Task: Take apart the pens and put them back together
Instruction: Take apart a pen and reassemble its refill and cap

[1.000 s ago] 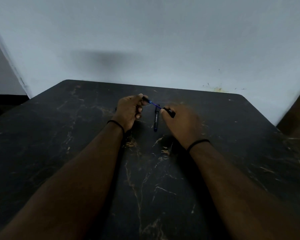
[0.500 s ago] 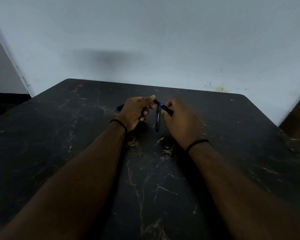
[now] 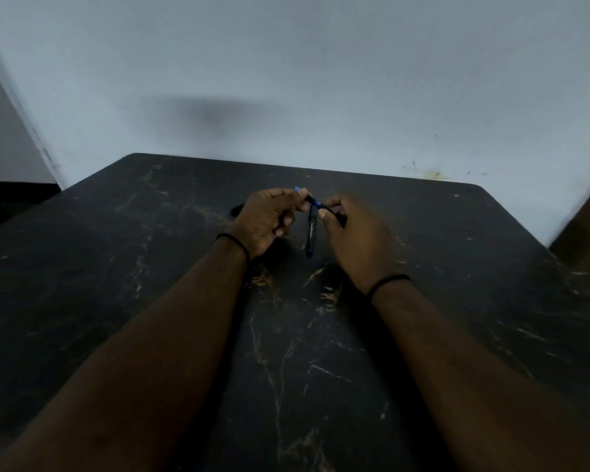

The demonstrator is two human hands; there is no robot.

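My left hand (image 3: 267, 218) and my right hand (image 3: 356, 236) hold one dark pen (image 3: 317, 203) between them, just above the black marble table (image 3: 286, 352). The left fingertips pinch its far end, where a blue tip pokes out. The right thumb and fingers grip its dark near end. A second dark pen (image 3: 310, 233) lies on the table between the two hands, pointing towards me. Another dark pen part (image 3: 236, 209) sticks out from behind my left hand on the table.
The table's far edge meets a pale wall (image 3: 286, 80). A brown piece of furniture (image 3: 583, 229) stands past the right corner. Both wrists wear thin black bands.
The blue refill that showed between my hands a second ago has slid into the dark barrel. My hands have come closer together, and only a short blue tip shows now.
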